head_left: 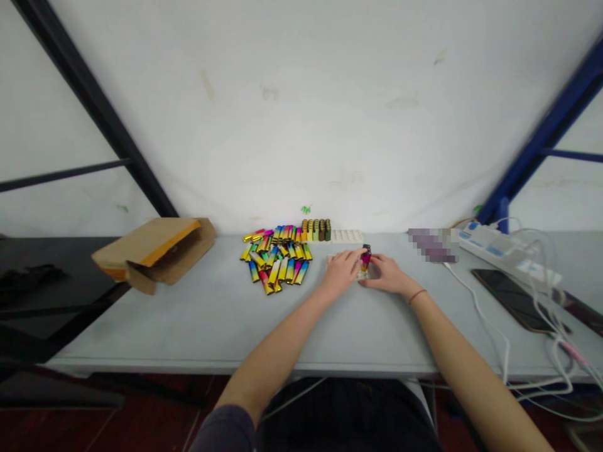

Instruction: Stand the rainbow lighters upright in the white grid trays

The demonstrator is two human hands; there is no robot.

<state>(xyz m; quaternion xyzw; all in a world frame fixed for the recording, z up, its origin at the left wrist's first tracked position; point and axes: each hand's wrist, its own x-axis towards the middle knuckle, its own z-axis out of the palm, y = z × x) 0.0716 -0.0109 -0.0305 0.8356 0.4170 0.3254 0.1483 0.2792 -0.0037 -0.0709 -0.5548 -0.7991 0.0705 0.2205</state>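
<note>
A small shiny purple and gold tube with a dark top (366,257), like a lighter, stands upright between my hands. My left hand (342,270) reaches over from the left, fingers bent and tips against the tube; its thumb is hidden. Curved round the right side is my right hand (389,276), fingertips by the tube and thumb low at the front. Under the hands lies a whitish tray (362,275), mostly covered. Left of them, a loose pile of metallic rainbow tubes (282,270) lies on the table. Behind stand rows of upright tubes (316,230), dark-topped, beside a white tray with holes (347,236).
An open cardboard box (155,248) lies on the left of the grey table (188,339). On the right are a power strip (506,254), a dark phone (513,300), white cables (480,314) and a blurred purple thing (433,245). A wall (330,125) stands behind.
</note>
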